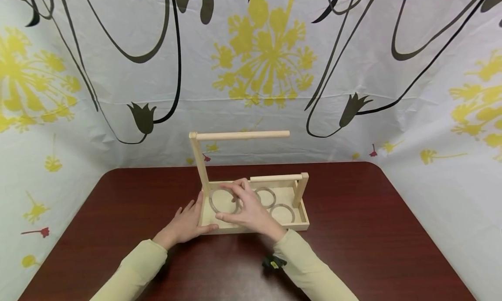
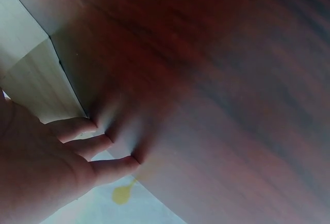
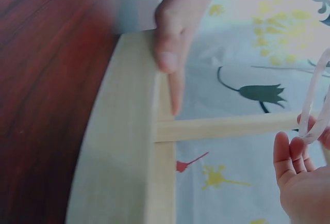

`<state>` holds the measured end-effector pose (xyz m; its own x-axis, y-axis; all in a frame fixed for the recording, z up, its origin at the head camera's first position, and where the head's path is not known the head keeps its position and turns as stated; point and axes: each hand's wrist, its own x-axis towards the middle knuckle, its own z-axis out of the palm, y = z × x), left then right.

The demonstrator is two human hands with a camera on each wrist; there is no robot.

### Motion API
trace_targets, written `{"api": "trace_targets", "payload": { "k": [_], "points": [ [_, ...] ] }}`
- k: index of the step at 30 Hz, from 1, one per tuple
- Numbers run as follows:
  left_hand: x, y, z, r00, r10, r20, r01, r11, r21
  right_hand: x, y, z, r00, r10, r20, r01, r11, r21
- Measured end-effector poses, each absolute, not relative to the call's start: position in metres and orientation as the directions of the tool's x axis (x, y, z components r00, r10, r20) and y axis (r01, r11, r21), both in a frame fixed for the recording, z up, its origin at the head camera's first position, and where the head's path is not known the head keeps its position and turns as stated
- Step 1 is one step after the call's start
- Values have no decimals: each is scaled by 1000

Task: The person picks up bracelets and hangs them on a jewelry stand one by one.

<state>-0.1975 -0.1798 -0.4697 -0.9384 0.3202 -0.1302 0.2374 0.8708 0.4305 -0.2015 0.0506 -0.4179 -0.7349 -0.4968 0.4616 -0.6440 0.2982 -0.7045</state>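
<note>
My right hand (image 1: pixel 252 209) pinches a pale translucent ring (image 1: pixel 211 201) between thumb and fingers, over the left part of a shallow wooden tray (image 1: pixel 255 228). The right wrist view shows the ring (image 3: pixel 312 100) tilted up in the fingers. More rings lie in the tray: one toward the back (image 1: pixel 274 197), another toward the front right (image 1: pixel 293 214); my right hand hides part of the tray. My left hand (image 1: pixel 186 222) rests against the tray's left end, fingers straight, thumb along the front wall. In the left wrist view, its fingertips (image 2: pixel 135 159) reach past the tray.
A tall wooden post (image 1: pixel 199 161) rises from the tray's left end, with a long horizontal rod (image 1: pixel 243 135) pointing right. At the right end, a short post (image 1: pixel 300 191) carries a lower rod (image 1: pixel 276 178) pointing left. Below is a dark red table (image 1: pixel 353 231), with a patterned curtain (image 1: pixel 259 113) behind.
</note>
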Motion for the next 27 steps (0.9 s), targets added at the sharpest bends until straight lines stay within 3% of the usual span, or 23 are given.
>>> {"api": "trace_targets", "payload": {
  "k": [8, 27],
  "points": [
    [-198, -180, -468, -939, 316, -134, 230, 869, 439, -197, 59, -396, -730, -458, 507, -652, 247, -716],
    [-195, -179, -470, -944, 308, -116, 225, 862, 455, -198, 98, -384, -843, -339, 417, -492, 173, -853]
  ]
}}
